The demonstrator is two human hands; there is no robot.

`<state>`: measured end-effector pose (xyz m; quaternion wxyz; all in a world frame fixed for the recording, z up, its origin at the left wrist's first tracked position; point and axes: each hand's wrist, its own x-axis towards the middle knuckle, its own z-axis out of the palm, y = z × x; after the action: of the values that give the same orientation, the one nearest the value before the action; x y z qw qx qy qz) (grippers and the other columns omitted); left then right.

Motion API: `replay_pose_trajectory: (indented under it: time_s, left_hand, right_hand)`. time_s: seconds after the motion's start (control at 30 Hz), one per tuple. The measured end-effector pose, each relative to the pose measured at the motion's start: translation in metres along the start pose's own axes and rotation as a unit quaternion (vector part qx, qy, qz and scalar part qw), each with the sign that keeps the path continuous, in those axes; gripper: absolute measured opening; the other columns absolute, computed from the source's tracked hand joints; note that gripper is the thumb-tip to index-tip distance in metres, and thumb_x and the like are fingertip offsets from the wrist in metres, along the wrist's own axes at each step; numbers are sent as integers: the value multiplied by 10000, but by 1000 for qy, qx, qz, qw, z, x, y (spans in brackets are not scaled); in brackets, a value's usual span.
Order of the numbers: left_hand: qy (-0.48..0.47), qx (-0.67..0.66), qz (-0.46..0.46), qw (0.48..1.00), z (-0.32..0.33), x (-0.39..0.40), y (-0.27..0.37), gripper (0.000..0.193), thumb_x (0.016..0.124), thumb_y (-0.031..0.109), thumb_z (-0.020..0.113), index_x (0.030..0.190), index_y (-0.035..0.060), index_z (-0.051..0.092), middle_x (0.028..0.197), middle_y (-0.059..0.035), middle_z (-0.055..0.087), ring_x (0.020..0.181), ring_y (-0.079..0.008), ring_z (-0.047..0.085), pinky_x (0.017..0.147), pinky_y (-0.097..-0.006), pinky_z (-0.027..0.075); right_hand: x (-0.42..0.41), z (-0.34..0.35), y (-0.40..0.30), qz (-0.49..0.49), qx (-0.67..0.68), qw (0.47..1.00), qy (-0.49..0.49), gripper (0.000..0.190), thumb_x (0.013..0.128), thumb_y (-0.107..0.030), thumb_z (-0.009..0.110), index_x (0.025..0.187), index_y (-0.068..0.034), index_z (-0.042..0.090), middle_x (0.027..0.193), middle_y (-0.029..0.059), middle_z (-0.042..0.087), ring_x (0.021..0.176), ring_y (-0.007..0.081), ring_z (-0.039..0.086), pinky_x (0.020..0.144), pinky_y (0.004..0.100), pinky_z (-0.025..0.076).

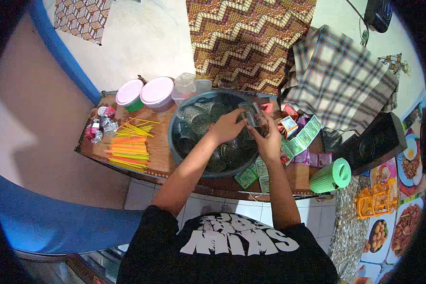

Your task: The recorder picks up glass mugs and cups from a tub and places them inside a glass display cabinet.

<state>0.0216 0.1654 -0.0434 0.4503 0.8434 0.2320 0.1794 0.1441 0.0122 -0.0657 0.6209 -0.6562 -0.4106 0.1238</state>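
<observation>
A wide dark basin [213,174] stands on the wooden table before me, with several clear drinking glasses [195,119] lying in it. Over the basin's right part, both hands are at one clear glass [252,116]. My right hand [269,142] grips it from the right, thumb and fingers around its side. From the left, my left hand [228,127] has its fingers on the same glass. Some of this glass is hidden by my fingers.
Colourful drinking straws [129,152] and lidded tubs [157,90] occupy the table's left side. Sachet strips [301,142], a green lidded pitcher [330,175] and a black speaker-like box [372,145] are on the right. Behind lies a plaid cloth [344,78].
</observation>
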Motion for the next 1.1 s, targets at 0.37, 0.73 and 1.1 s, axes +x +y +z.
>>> replay_pose_trajectory:
  time_s: [0.37, 0.73, 1.1]
  left_hand:
    - [114, -102, 60, 986, -41, -69, 18, 371, 1061, 88, 666, 1414, -17, 620, 1244, -151, 761, 1163, -186, 710, 1005, -328, 560]
    - [382, -507, -71, 769, -84, -118, 0, 474, 1028, 295, 708, 1427, 83, 564, 1457, -107, 560, 1374, -286, 504, 1083, -476, 456]
    - [328, -570, -146, 739, -60, -90, -17, 527, 995, 331, 705, 1409, 37, 562, 1469, -143, 548, 1348, -312, 502, 1136, -493, 411]
  right_hand:
    - [-2, 5, -4, -28, -72, 997, 22, 537, 885, -127, 876, 1358, -18, 646, 1262, 180, 749, 1174, 294, 726, 1051, 408, 541]
    - [17, 35, -74, -198, -136, 970, 22, 464, 937, -228, 809, 1326, -24, 659, 1337, 207, 655, 1258, 380, 628, 1104, 462, 484]
    - [51, 132, -69, -134, -193, 953, -189, 513, 1038, -444, 646, 1186, 39, 736, 1134, 308, 721, 1100, 481, 678, 972, 531, 534]
